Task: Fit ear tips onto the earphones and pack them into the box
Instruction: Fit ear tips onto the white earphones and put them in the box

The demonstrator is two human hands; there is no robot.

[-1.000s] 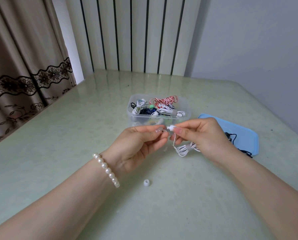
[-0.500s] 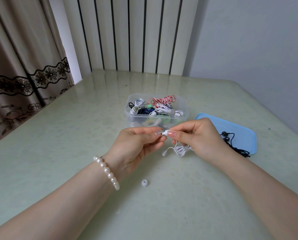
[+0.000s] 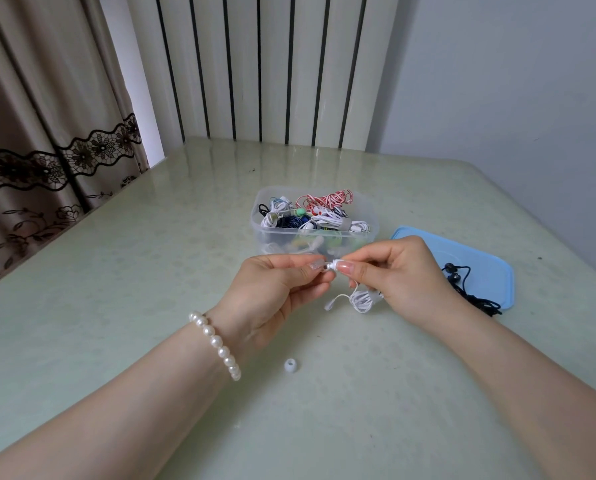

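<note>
White cable is what we see at the middle of the frame: the right hand (image 3: pixel 405 277) pinches one bud of the white earphones (image 3: pixel 360 299) between thumb and forefinger, while the rest of the cord hangs in a small coil just below it, its second bud dangling toward the left. Facing it, the left hand (image 3: pixel 275 292) pinches a small ear tip (image 3: pixel 323 268) at its fingertips, pressed right against the bud; we cannot tell whether the tip is seated. A pearl bracelet (image 3: pixel 217 342) circles the left wrist. Lower centre, a loose ear tip (image 3: pixel 290 365) lies alone on the pale green table (image 3: pixel 116 289), well apart from both hands. Just above the hands stands the clear plastic box (image 3: pixel 372 226), open and filled with tangled earphones in red-and-white, blue, green and white. At the right of the frame the blue lid (image 3: pixel 490 271) lies flat on the table, and black earphones (image 3: pixel 462 285) rest across it, their cable trailing off its lower edge.
</note>
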